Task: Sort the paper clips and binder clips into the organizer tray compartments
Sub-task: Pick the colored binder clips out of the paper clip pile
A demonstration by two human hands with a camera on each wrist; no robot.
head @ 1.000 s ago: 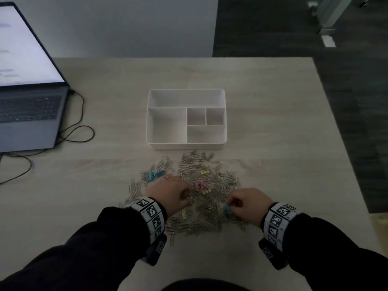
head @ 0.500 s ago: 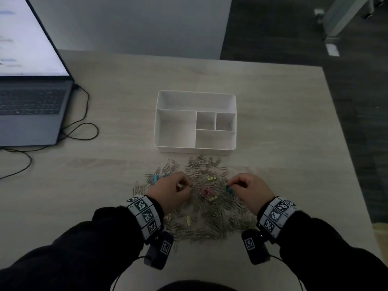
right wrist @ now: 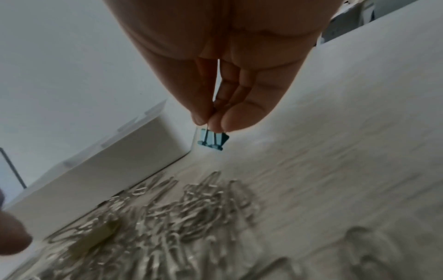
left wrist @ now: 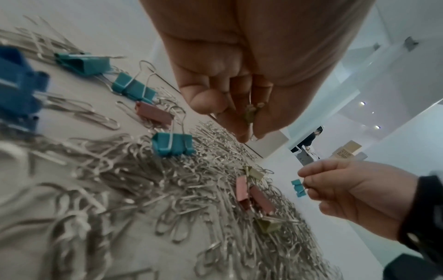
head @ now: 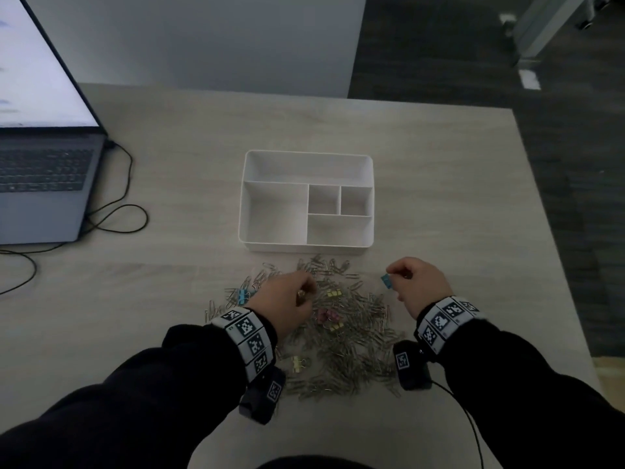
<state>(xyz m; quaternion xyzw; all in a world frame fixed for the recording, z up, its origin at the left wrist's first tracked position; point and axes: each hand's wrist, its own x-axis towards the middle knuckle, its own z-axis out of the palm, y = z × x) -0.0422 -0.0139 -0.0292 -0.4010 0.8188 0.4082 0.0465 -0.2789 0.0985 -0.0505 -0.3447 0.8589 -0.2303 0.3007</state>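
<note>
Nothing sorted yet, I judge: all five compartments of the organizer tray (head: 306, 246) look bare. Left to right: my left hand (head: 287, 304) pinches a yellowish binder clip (left wrist: 249, 114) over the paper clips (head: 345, 353) heaped on the tabletop (head: 439, 204); coloured binder clips lie mixed in; my right hand (head: 417, 287) pinches a teal binder clip (head: 386, 281) by its wire handles, near the tray's right front corner.

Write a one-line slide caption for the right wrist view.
Right hand pinches a teal binder clip above scattered paper clips.

Head view overhead; wrists low (sharing pile (left wrist: 167, 189)).
</note>
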